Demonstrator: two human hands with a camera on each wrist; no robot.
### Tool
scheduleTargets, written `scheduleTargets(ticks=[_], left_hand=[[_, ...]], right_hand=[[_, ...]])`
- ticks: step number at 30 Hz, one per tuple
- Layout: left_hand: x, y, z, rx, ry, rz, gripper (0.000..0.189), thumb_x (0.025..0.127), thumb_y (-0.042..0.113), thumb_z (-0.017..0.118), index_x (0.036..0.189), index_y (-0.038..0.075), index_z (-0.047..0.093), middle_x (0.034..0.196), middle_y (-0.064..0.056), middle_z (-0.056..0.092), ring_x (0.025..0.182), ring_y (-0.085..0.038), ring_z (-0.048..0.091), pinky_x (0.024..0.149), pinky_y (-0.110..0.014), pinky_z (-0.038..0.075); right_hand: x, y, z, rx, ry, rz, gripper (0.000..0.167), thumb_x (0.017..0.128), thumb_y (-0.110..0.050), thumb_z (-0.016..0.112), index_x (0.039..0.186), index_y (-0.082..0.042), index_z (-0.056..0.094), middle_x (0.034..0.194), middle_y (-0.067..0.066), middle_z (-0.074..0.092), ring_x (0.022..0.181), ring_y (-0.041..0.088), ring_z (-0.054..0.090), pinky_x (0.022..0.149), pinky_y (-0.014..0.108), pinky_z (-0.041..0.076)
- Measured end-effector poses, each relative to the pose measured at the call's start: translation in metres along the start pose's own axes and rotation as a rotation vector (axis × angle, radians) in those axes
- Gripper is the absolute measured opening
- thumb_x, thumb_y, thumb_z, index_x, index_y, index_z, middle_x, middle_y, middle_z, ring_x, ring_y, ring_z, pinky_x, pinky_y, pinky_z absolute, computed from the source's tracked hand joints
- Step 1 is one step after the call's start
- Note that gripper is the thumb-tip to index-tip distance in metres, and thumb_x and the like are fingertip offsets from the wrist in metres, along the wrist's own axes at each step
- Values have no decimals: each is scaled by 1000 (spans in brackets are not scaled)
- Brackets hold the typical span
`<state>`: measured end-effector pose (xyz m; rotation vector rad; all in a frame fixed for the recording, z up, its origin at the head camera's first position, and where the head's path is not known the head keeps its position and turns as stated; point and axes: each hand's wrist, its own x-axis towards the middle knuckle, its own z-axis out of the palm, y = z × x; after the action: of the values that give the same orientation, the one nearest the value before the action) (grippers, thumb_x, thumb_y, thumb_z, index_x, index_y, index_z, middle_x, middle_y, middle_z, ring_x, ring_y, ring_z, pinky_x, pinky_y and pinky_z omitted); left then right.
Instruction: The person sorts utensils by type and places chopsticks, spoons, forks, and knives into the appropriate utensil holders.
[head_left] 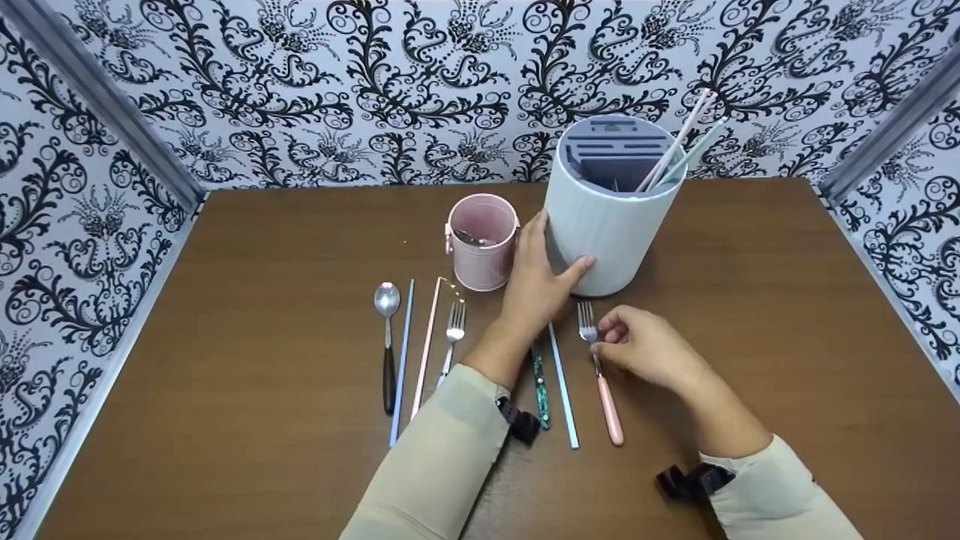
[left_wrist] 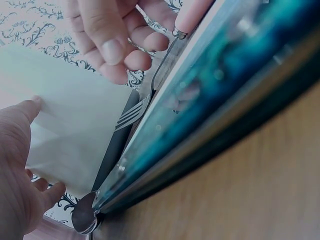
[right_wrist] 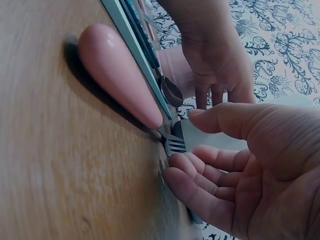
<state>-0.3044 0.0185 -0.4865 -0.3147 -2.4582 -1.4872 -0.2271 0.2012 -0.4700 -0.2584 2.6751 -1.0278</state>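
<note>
My left hand (head_left: 536,281) rests against the near left side of a tall white utensil holder (head_left: 611,232), its thumb extended across the front. My right hand (head_left: 641,345) is beside a fork with a pink handle (head_left: 609,409) that lies on the table. The thumb and fingertips are by the fork's neck, and the right wrist view shows a gap between thumb and fingers. Left of that fork lie a light blue chopstick (head_left: 562,390) and a spoon with a teal patterned handle (head_left: 541,397), partly hidden under the left forearm.
A pink cup (head_left: 484,262) with metal pieces inside stands left of the holder. Farther left lie another fork (head_left: 455,326), a pink chopstick (head_left: 427,341), a blue chopstick (head_left: 403,360) and a black-handled spoon (head_left: 388,300). Chopsticks (head_left: 686,139) stick out of the holder. Patterned walls enclose the brown table (head_left: 277,360).
</note>
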Motion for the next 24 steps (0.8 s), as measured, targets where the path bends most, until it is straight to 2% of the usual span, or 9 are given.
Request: scheduleTargets(ticks=[9,14,24], left_hand=[[0,1,0,-2,1,-1,93,90,37,81,161,6,31,162,-13,40,152,-25,38,128,-36,30],[1,1,0,3,-4,-2,93,90,37,82,161,4,31,162,-14,40,152,-25,38,128,-35,31],[0,1,0,0,2,7,93,90,37,82,160,4,32,161,-15,41,151,-25,39,128,-35,30]], right_hand=[[-1,-1,3,-62,-31,22,25,88,-21,79,100,-2,67,84,3,66,72,14,58,61,26,49],[-2,-2,6,-107,-29,22,21,87,-22,80,90,-6,67,76,0,63,64,13,55,58,27,46],[-5,-7,11,-158,-32,13,19,88,-21,80,82,-8,66,72,0,63,62,13,54,56,27,43]])
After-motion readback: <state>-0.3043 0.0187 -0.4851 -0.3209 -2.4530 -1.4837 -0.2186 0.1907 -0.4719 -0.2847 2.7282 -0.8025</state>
